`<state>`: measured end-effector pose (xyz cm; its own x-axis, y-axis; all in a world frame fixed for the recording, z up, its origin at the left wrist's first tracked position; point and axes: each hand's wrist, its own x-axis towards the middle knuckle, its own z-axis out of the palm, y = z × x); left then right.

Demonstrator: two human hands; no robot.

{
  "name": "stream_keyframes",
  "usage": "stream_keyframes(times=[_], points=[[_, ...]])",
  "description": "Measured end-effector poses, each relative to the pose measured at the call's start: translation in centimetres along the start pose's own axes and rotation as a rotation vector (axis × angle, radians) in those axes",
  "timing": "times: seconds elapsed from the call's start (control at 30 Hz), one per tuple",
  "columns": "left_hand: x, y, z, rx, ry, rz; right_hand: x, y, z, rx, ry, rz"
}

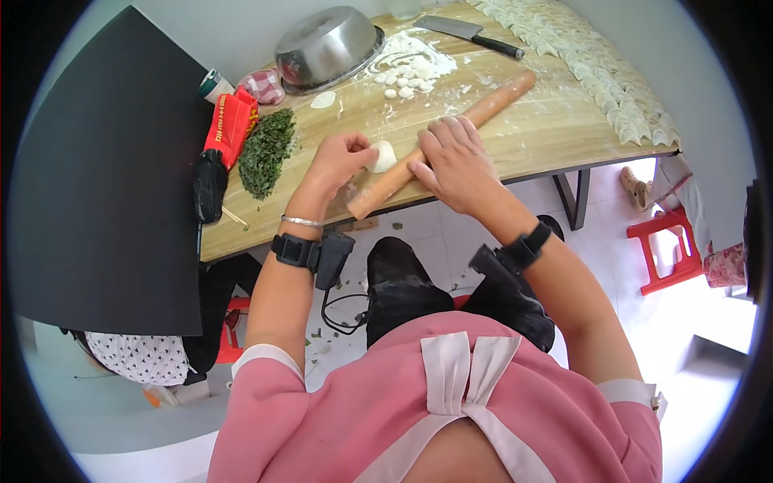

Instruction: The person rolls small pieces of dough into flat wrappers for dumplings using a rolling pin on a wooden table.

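A small round dough wrapper (383,156) lies on the wooden table, its left edge pinched between the thumb and fingers of my left hand (342,161). My right hand (457,161) is closed over a wooden rolling pin (501,98), which slants from the table's near edge toward the back right. The pin's lower part runs just right of the wrapper. Farther back, several small dough pieces (409,79) sit in scattered white flour (403,50). Another flattened wrapper (323,100) rests to their left.
Rows of dumplings (576,60) line the right side. A cleaver (467,32) and an upturned metal bowl (328,50) lie at the back. Chopped greens (267,153) and a red packet (229,125) are left, near a black panel (105,177). A red stool (667,249) stands right.
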<state>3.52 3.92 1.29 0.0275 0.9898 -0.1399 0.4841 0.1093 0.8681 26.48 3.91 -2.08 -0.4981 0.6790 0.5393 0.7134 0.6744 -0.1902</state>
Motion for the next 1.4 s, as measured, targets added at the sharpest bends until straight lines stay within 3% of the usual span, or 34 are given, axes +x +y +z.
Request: stream_keyframes(times=[0.07, 0.3, 0.37, 0.47, 0.67, 0.77, 0.8, 0.83, 0.97, 1.03, 1.07, 1.27, 1.4], points=[[0.0, -0.5, 0.3, -0.137, 0.035, 0.052, -1.3, 0.5, 0.0, -0.107, 0.192, -0.105], [-0.3, -0.1, -0.3, 0.011, 0.061, -0.024, 1.1, 0.5, 0.3, -0.077, 0.117, -0.081], [-0.1, 0.0, -0.6, 0.008, 0.043, -0.057, 2.9, 0.2, 0.3, -0.041, -0.135, 0.023], [0.1, -0.3, -0.6, -0.05, 0.069, -0.097, 5.5, -0.1, 0.6, -0.019, -0.222, 0.051], [1.0, -0.3, -1.4, 0.035, 0.035, -0.072, 8.7, 0.0, 3.2, -0.046, -0.153, 0.084], [0.5, 0.7, -1.3, 0.044, -0.008, -0.166, 7.5, -0.2, 1.8, 0.045, -0.17, 0.111], [0.8, 0.1, -1.3, 0.1, 0.005, -0.071, 6.8, -0.1, 1.7, 0.039, -0.173, 0.106], [0.9, 0.0, -1.1, 0.154, 0.016, 0.022, 5.7, 0.2, 1.7, 0.04, -0.123, 0.072], [0.5, -0.1, -0.6, 0.117, -0.018, 0.02, 1.0, 1.3, 0.5, -0.035, 0.034, -0.108], [0.7, -0.8, -0.2, -0.263, 0.03, 0.054, -0.5, 1.6, 0.2, -0.041, 0.1, -0.124], [0.6, -1.3, -0.2, -0.264, 0.025, 0.051, -0.9, 1.6, 0.2, -0.044, 0.166, -0.14], [-0.2, 0.3, -0.2, -0.171, 0.116, -0.022, 0.3, 1.4, 0.3, -0.037, 0.094, -0.11], [1.2, 0.2, -1.0, -0.071, 0.025, -0.113, 3.2, 1.4, 1.5, -0.045, 0.068, -0.097]])
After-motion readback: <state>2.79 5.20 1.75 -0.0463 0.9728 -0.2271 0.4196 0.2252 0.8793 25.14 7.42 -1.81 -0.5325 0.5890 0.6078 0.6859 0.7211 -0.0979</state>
